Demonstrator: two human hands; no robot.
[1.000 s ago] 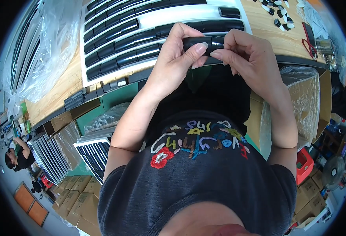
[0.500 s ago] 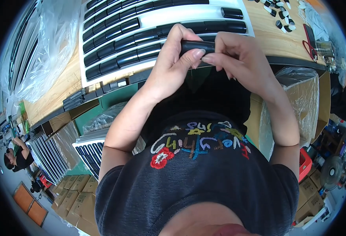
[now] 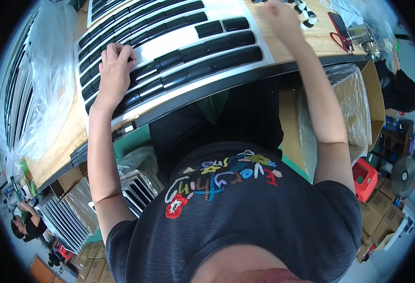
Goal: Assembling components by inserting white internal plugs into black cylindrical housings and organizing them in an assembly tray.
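Observation:
A white tray (image 3: 169, 45) on the table carries rows of glossy black tubes (image 3: 212, 62), laid end to end. My left hand (image 3: 115, 68) rests over the tray's left part with fingers bent down around a black tube at the end of a partly filled row; its fingertips are mostly hidden. Two black tubes (image 3: 209, 29) lie at the right end of that row, past a bare white stretch. My right hand (image 3: 283, 21), smeared by motion, is stretched out beyond the tray's right edge, close to small black-and-white pieces (image 3: 306, 14).
Red-handled scissors (image 3: 340, 42) and a clear jar (image 3: 362, 37) sit at the table's right. Plastic-wrapped strips (image 3: 51, 70) stand at the left. Beneath the table edge is an open carton (image 3: 368, 94) with plastic lining. A red stool (image 3: 364, 179) stands at lower right.
My hands were together holding one black tube; they have parted, left hand to the tray's left, right hand far right. A second tube now lies beside the lone one at the row's right end.

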